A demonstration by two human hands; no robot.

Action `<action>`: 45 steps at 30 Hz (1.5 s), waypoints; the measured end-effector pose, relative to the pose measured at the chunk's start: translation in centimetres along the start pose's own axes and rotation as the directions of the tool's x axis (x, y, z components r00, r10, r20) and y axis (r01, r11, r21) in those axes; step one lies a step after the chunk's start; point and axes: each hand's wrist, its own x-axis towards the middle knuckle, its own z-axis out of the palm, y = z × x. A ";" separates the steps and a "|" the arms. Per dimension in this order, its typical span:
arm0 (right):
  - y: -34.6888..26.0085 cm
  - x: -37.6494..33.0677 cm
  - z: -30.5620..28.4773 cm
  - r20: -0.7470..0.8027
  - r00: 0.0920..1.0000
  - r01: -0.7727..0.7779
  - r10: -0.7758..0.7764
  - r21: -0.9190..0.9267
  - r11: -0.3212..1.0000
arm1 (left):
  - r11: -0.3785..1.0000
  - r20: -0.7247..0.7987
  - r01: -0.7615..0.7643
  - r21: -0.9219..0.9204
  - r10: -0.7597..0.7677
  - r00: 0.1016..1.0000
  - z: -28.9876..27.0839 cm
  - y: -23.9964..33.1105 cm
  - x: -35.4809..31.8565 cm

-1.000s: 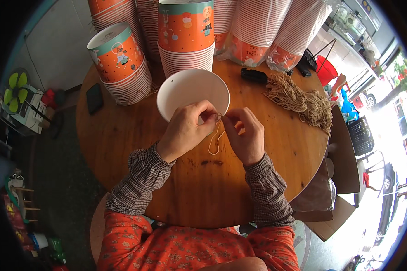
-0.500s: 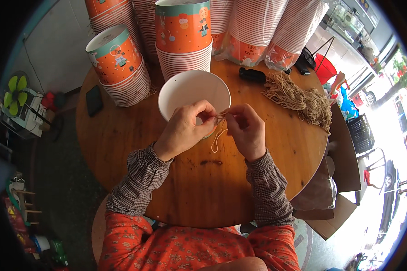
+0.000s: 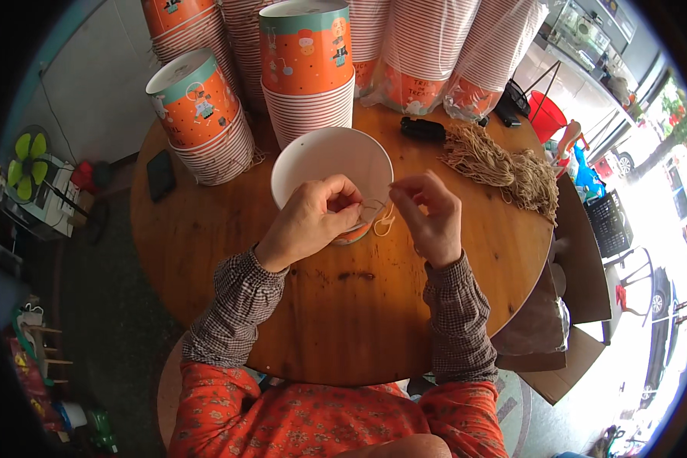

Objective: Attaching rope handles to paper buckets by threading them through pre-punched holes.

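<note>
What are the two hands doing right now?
Left hand: closed on the rim of the white-lined orange paper bucket.
Right hand: pinching a thin beige string.

Round wooden table (image 3: 343, 320) bears cup stacks (image 3: 206, 122) (orange), twine bundle (image 3: 504, 164).

A round wooden worktop (image 3: 206, 252) with a warm brown grain fills the middle of the frame. At the upper left a pale wall (image 3: 91, 99) meets a dark grey floor (image 3: 107, 320). A small fan with green blades (image 3: 29, 162) stands at the left edge. A red bucket (image 3: 548, 116) sits at the upper right, and a black crate (image 3: 607, 223) lies at the right. Strong daylight washes the right side, where the ground outside shows bright. Flattened brown cardboard (image 3: 569, 366) lies at the lower right.
</note>
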 end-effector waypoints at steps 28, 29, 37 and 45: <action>-1.7 -0.9 0.3 0.086 0.991 0.096 -0.105 0.100 0.990 | 0.961 0.122 -0.251 0.116 0.237 0.964 0.9 0.8 0.0; -1.7 -0.8 0.4 0.091 0.993 0.065 -0.073 0.088 0.994 | 0.939 0.109 -0.316 0.137 0.302 0.947 1.0 0.8 0.0; -2.3 -0.9 0.0 -0.062 0.993 0.087 -0.100 -0.188 0.978 | 0.995 -0.011 -0.067 0.075 0.068 0.998 1.3 1.2 0.0; -2.2 -3.5 -1.0 0.205 0.899 -0.392 0.386 -0.013 0.920 | 0.979 -0.028 -0.199 0.049 0.200 0.979 1.5 0.5 0.1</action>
